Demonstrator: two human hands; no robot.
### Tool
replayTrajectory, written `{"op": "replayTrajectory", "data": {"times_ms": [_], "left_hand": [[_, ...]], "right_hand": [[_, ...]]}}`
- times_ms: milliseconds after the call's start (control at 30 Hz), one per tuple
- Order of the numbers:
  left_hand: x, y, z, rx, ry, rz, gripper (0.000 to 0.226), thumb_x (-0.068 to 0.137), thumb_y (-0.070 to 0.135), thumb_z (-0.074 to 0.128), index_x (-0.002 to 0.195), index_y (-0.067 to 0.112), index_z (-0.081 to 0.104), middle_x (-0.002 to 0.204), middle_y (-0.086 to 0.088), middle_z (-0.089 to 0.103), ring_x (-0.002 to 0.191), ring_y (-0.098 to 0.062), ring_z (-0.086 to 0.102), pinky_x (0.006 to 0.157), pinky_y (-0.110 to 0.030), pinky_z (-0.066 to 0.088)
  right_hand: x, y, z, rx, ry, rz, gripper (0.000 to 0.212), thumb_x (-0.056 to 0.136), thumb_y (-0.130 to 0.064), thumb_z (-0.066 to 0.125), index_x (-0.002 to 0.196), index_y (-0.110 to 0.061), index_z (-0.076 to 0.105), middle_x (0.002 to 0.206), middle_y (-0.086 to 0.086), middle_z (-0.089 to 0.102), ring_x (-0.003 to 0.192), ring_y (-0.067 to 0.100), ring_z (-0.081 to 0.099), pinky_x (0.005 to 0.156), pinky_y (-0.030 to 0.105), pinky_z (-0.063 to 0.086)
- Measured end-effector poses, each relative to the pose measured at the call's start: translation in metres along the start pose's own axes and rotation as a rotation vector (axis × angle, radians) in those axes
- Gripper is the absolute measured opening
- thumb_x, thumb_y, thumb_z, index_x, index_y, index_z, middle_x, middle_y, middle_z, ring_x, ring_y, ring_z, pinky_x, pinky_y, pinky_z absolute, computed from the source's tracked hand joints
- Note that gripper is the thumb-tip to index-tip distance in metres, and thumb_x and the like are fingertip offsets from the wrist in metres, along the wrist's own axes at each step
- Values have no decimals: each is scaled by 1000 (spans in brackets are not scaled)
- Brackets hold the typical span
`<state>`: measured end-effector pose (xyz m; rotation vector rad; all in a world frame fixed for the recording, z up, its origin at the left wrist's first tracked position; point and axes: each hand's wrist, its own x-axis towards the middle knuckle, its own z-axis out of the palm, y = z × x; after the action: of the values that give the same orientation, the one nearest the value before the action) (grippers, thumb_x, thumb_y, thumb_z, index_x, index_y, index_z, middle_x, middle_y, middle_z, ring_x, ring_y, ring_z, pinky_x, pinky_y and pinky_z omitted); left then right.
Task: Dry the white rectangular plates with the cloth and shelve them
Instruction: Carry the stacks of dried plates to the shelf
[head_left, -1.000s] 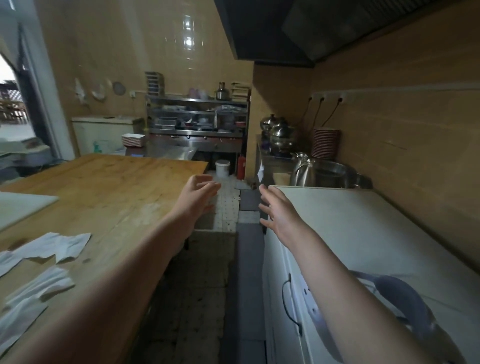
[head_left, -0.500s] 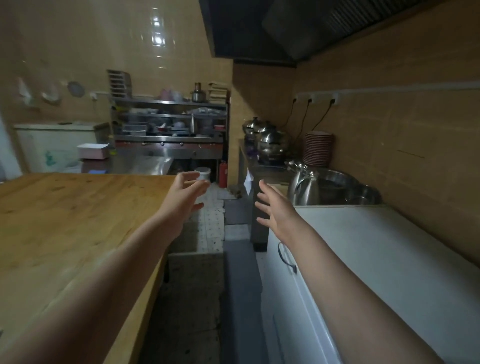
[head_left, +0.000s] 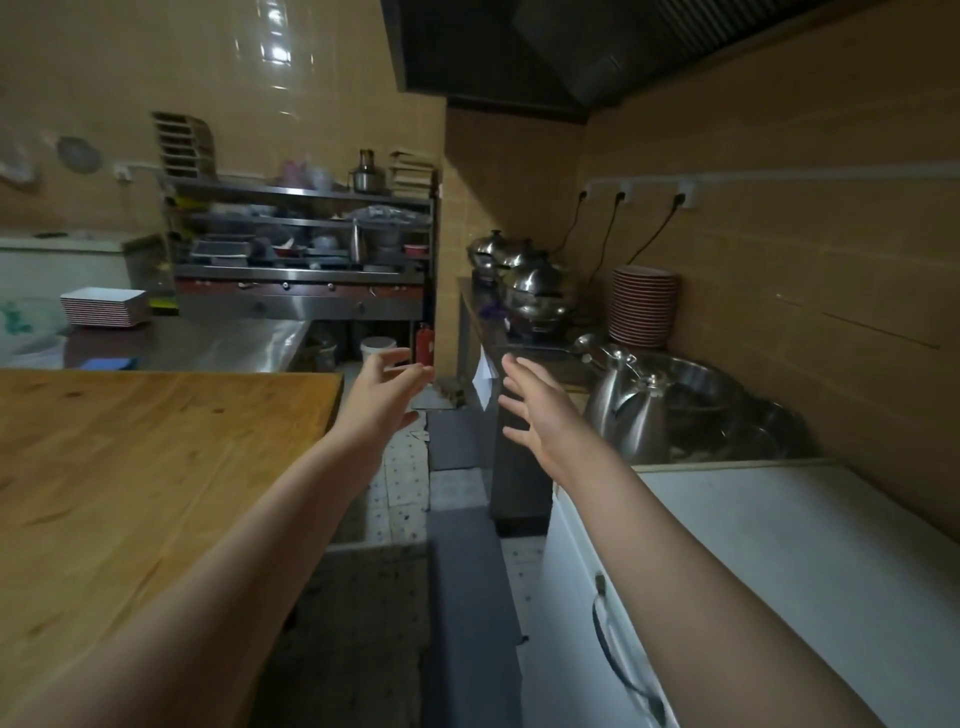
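A stack of white rectangular plates (head_left: 104, 306) stands on the steel counter (head_left: 218, 345) at the far left, well beyond my reach. Both arms stretch forward over the aisle. My left hand (head_left: 382, 392) hovers empty with relaxed, slightly bent fingers near the corner of the wooden table (head_left: 130, 467). My right hand (head_left: 535, 410) is spread, holding nothing, beside a steel kettle (head_left: 631, 410). A blue cloth (head_left: 106, 364) lies on the steel counter in front of the plates. A metal shelf rack (head_left: 306, 234) stands against the back wall.
A white chest freezer (head_left: 779, 561) runs along the right. Steel basins (head_left: 701, 384), lidded pots (head_left: 530, 280) and a stack of round plates (head_left: 644, 304) line the right wall. A narrow tiled aisle with a grey mat (head_left: 467, 597) leads ahead. A hood hangs overhead.
I have walked forward along the aisle; the paper scraps on the wooden table dropped out of view and the plate stack and shelf rack came closer. Both hands stay empty and outstretched.
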<state>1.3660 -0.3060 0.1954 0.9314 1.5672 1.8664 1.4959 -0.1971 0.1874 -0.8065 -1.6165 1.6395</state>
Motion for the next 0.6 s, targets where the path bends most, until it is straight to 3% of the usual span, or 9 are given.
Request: {"op": "replayTrajectory", "data": {"times_ms": [133, 300, 600], "left_hand": [[78, -15, 20, 7, 44, -13, 45, 89, 17, 59, 130, 15, 40, 126, -6, 52, 114, -19, 52, 102, -44, 42], [181, -22, 40, 4, 77, -14, 29, 91, 17, 57, 116, 20, 45, 127, -7, 52, 114, -19, 51, 100, -41, 43], [326, -50, 39, 42, 95, -15, 28, 90, 19, 59, 114, 21, 45, 123, -5, 52, 114, -20, 51, 97, -40, 44]], "right_hand": [[87, 5, -15, 6, -13, 9, 65, 92, -49, 52, 147, -25, 27, 147, 3, 37, 130, 21, 41, 104, 45, 35], [193, -1, -33, 8, -6, 23, 63, 92, -46, 52, 146, -24, 28, 147, 5, 39, 131, 22, 41, 103, 45, 35], [343, 12, -19, 35, -59, 72, 62, 93, -44, 52, 146, -23, 28, 147, 1, 39, 129, 20, 43, 104, 44, 36]]}}
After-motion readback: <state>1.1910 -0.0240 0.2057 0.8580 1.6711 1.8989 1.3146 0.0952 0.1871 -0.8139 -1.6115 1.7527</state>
